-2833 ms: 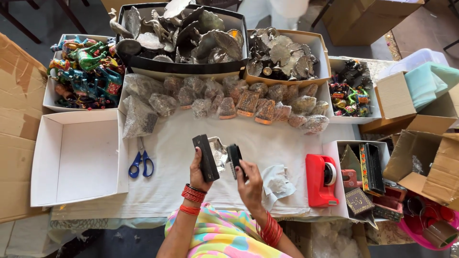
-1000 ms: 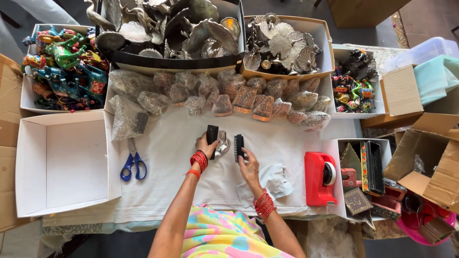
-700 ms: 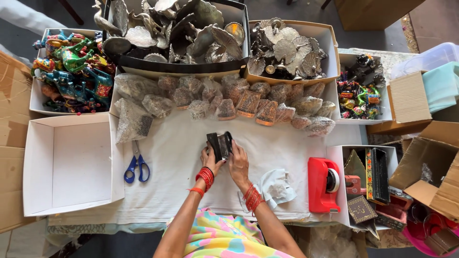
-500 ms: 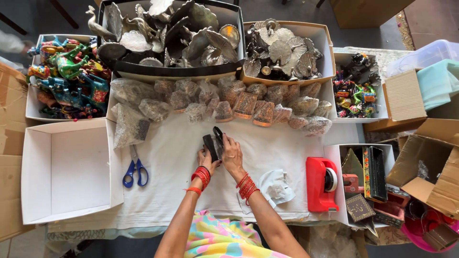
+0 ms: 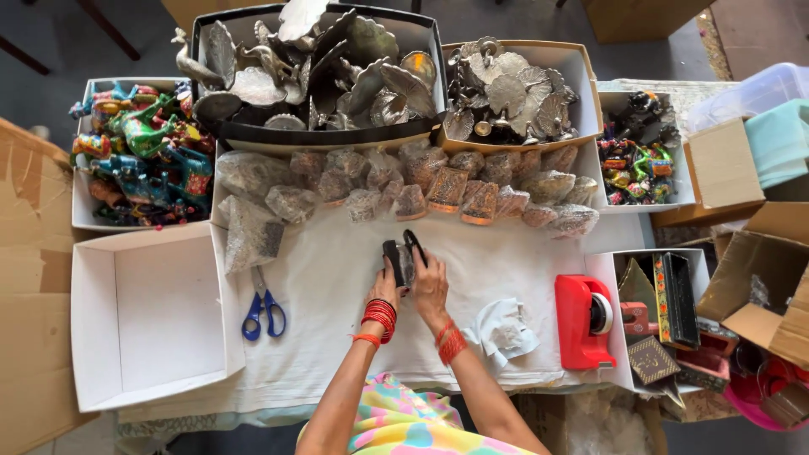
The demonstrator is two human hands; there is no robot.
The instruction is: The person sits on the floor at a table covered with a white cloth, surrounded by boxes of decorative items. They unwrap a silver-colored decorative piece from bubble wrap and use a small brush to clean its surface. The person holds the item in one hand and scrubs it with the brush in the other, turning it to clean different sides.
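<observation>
Black box halves meet around a wrapped piece at the middle of the white cloth.

Your left hand grips the small black rectangular box base narrowly, thumb and fingers clamped on its sides; your right hand pinches the matching black lid and angles it over the base, so the clear-wrapped silver item sits trapped between them. Both hands work low over the white table cloth, near the row of plastic-wrapped ornaments on the far side. Blue-handled scissors lie to the left, beside the empty white cardboard box; the red tape dispenser stands to the right, within reach. Compared with 2.8 s ago, the two halves were held apart, one per hand, nearer to you; they now touch, farther out over the cloth.
</observation>
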